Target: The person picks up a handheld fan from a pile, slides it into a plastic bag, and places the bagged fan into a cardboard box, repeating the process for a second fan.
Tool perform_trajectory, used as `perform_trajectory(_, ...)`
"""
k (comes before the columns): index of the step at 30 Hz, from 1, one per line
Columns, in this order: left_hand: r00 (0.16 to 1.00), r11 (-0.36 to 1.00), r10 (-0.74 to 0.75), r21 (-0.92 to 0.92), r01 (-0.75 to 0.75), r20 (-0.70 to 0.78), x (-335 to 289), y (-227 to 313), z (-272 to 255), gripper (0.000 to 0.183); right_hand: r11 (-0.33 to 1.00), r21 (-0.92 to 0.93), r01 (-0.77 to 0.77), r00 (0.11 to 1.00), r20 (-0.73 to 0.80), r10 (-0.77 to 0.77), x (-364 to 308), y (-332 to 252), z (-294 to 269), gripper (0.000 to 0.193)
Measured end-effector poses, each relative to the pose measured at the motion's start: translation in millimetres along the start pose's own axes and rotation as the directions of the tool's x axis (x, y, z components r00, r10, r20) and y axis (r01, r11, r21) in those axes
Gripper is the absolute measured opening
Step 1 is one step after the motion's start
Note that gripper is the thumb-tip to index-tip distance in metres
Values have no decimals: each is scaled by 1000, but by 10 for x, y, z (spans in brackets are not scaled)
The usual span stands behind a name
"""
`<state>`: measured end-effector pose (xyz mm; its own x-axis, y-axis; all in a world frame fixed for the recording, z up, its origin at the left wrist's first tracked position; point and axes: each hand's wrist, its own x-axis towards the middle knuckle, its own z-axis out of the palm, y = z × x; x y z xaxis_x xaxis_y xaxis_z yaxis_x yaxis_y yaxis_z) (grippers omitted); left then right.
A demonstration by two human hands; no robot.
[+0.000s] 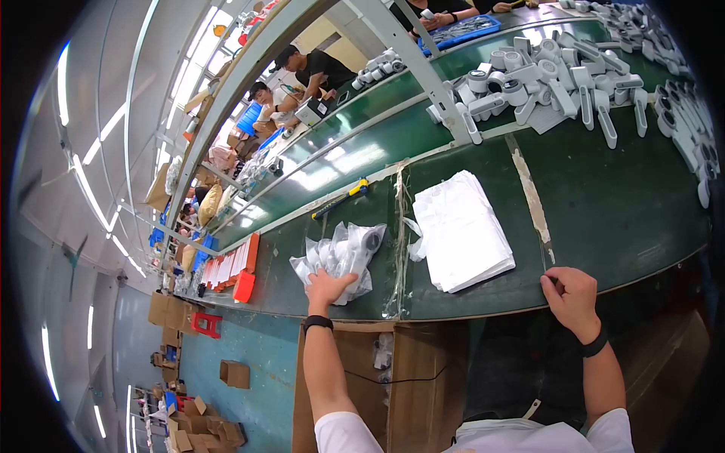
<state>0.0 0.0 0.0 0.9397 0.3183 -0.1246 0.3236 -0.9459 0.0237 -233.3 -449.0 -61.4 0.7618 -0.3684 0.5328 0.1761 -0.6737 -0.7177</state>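
My left hand (329, 289) lies with thumb and fingers apart on the near side of several grey-white parts in clear plastic bags (343, 255). To the right of these bags is a stack of white sheets or flat white bags (464, 230), with a crumpled bit of clear plastic at its left side. Beyond the stack's near right corner, my right hand (574, 300) is at the bench's front edge. Its fingers are curled in, thumb near the forefinger; whatever may be between them is hidden.
Loose grey-white handled parts (547, 79) form a heap at the back right, with more along the right edge. A yellow-and-black tool (341, 198) lies behind the bagged parts. Left are orange bins (243, 260). A metal frame post (430, 75) rises behind; an open carton (423, 377) stands below the bench. Other people work across.
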Motion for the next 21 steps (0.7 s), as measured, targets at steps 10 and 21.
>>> perform_trajectory(10,998,998,-10,-58,14,68,-53,41,108,120,1000,-14,26,1000,-3,-26,-10,44,-85,7)
perform_trajectory(21,999,999,-12,-36,11,-41,-109,71,96,113,999,-19,26,1000,-7,-26,-8,24,-37,7)
